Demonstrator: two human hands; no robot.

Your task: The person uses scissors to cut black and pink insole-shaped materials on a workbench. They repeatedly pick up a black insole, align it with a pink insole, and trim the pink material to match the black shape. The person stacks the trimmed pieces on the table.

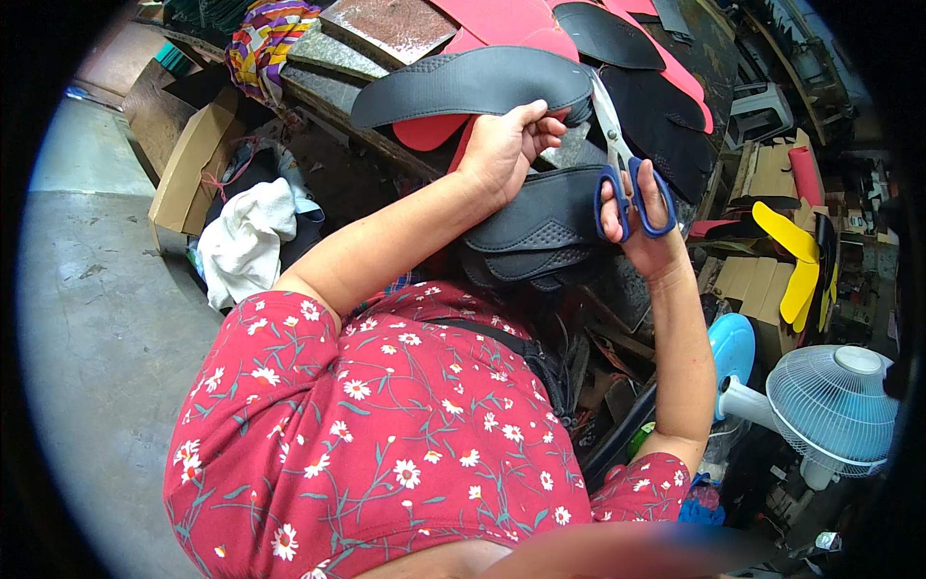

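Pinching the black strap at twelve o'clock by its lower edge in my half-curled left hand, my right hand hooked through the blue-handled scissors at one o'clock, I could nick it if my light pinch slipped.

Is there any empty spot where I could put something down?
The grey floor looks bare on the left, bordered by the cardboard box, the white cloth and the red flowered sleeve. It's crowded around the scissors in the right hand, where black pieces and pink sheets overlap. The right side is packed too, with the fan and yellow pieces.
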